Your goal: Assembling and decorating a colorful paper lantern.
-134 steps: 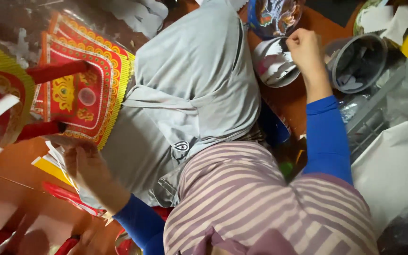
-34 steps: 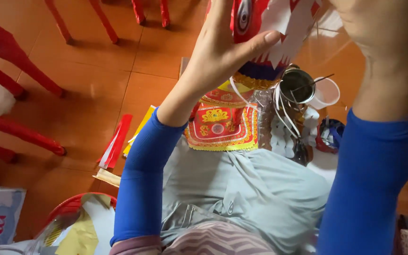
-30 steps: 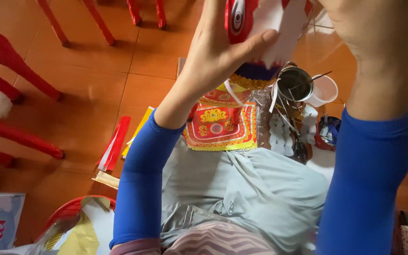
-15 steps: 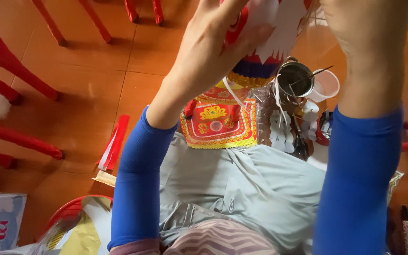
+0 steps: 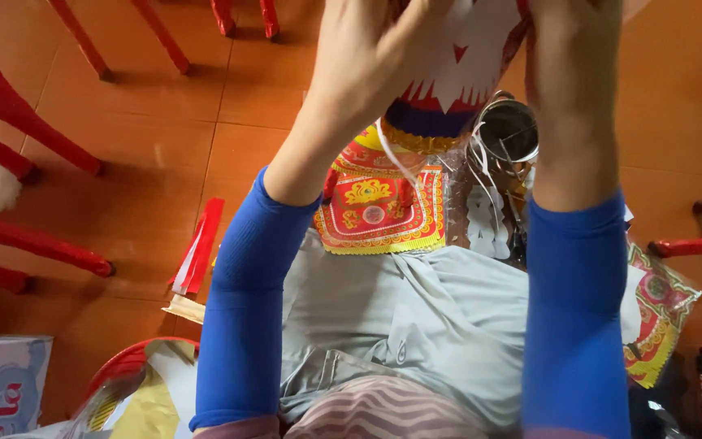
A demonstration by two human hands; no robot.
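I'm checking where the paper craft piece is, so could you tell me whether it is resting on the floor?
No, the paper craft piece is lifted above the grey-clad lap, gripped between the left hand and the right hand.

One camera only, worn on the head, looks steeply down, very near the raised left hand [image 5: 367, 65] and right hand [image 5: 570, 73] at 12 o'clock.

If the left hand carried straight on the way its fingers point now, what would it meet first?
The left hand is already touching the white cut-paper piece it points at, so that paper comes first; the right hand lies beyond, though depth is unclear.
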